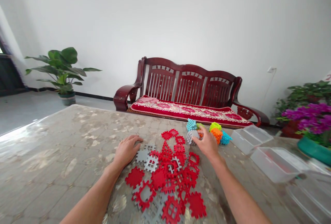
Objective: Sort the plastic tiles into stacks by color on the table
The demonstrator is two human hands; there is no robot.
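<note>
My left hand (128, 150) lies on the table with its fingers loosely stretched, beside a few flat grey interlocking tiles (142, 155), and holds nothing. My right hand (209, 144) reaches to the far side, thumb and fingers closed at the right edge of a grey stack of interlocking tiles (191, 137); its fingertips are partly hidden. Around that stack stand a light blue stack (191, 124), a lime green stack (215, 126), an orange stack (216, 135) and a blue stack (226, 138). Between my forearms spreads a loose pile of red tiles (158, 178), mixed with grey ones, some with window cut-outs.
Clear plastic boxes (278, 163) stand on the table at the right, near a pot of purple flowers (310, 117). A patterned cloth (64, 148) covers the table. Beyond it are a wooden bench (191, 82) and a potted plant (62, 69).
</note>
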